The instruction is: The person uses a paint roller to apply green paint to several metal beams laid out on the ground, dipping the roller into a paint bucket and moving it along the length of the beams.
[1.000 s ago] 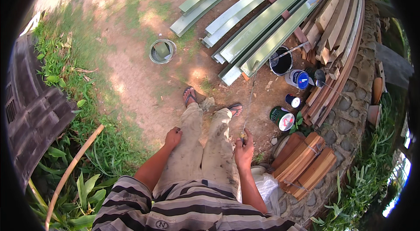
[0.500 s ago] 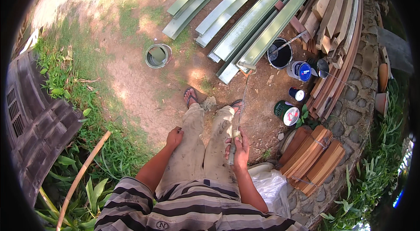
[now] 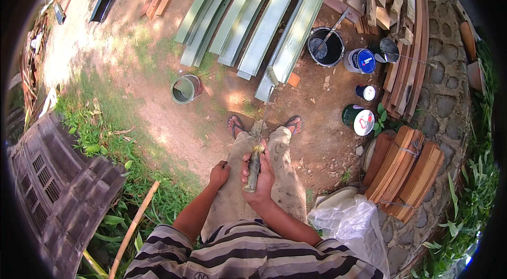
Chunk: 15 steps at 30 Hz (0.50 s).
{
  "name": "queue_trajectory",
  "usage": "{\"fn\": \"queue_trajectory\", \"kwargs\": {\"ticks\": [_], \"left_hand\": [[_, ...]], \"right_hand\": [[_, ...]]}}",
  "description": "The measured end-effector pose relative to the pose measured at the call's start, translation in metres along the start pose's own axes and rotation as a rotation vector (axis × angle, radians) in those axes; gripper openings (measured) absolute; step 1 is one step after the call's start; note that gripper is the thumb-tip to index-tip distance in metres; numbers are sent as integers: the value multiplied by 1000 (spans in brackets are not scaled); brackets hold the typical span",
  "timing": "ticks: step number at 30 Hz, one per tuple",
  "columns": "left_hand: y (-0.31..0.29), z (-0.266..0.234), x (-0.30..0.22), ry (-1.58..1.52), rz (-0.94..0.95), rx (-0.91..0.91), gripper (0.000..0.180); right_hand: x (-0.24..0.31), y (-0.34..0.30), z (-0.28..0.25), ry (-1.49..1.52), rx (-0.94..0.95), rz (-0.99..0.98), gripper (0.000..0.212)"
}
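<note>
In my right hand [image 3: 260, 173], the fingers are wrapped round the worn grey-green grip of a paint roller [image 3: 252, 174], held between my thighs. The grip points away from me; its thin rod is hard to make out now. A small pale roller-like piece [image 3: 271, 76] shows at the near end of a green-painted plank [image 3: 296, 36]; I cannot tell whether it touches the paint. My left hand [image 3: 219, 174] rests closed against my left thigh, and whatever its fingers may hold is hidden.
Several painted planks lie over a brown crossbar [image 3: 338, 4]. At right stand a black bucket [image 3: 338, 49], a blue-lidded tub [image 3: 364, 61], a small can [image 3: 365, 92] and a green can [image 3: 359, 119]. An open tin [image 3: 185, 89] stands left. Bundled wood [image 3: 404, 168] lies beside the stone edging [image 3: 443, 99].
My right hand has moved left, from my right leg to between my thighs. The roller's long rod, plain before, hardly shows now. The whole view has turned, so the planks appear further left.
</note>
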<state>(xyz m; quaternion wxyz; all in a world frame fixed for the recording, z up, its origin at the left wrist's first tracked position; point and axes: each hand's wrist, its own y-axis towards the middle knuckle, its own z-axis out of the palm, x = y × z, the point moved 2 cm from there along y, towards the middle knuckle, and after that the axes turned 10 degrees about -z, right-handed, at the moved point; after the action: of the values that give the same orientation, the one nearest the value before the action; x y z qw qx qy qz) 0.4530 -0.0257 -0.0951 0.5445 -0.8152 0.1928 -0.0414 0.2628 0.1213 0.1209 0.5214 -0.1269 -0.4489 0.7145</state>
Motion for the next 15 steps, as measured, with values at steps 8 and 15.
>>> {"fn": "queue_trajectory", "kwargs": {"ticks": [8, 15], "left_hand": [[-6, -95, -88, 156, 110, -256, 44], [42, -118, -101, 708, 281, -54, 46]], "right_hand": [[2, 33, 34, 91, -33, -66, 53], [-72, 71, 75, 70, -114, -204, 53]]}}
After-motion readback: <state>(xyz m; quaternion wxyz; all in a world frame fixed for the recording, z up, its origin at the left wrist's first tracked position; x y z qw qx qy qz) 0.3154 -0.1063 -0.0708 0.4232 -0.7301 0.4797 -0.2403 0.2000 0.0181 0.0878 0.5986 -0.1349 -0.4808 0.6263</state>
